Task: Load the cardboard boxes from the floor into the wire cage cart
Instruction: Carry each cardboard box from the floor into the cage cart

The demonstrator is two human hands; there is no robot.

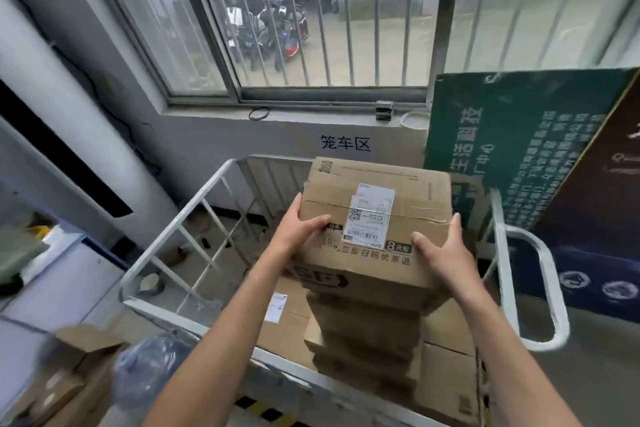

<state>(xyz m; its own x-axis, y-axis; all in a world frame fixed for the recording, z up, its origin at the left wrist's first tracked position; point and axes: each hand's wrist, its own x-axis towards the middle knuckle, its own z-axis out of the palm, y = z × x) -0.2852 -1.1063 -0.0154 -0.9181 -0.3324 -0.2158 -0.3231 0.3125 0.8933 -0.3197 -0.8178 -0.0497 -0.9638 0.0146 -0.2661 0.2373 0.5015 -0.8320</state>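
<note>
A taped cardboard box point(408, 191) with a white shipping label sits at the top of a tall stack of boxes point(363, 340) inside the white wire cage cart point(180, 222). My left hand point(299, 227) grips the top box's left side, thumb on its top face. My right hand point(446, 246) grips its right near corner. More flat boxes point(287, 319) lie lower in the cart beside the stack, one with a small white label.
An open cardboard box point(83, 343) and a clear plastic bag point(145, 371) lie at the lower left outside the cart. A green sign board point(519, 135) leans behind the cart's right side. A barred window point(311, 10) is ahead. Yellow-black floor tape point(263, 409) runs below.
</note>
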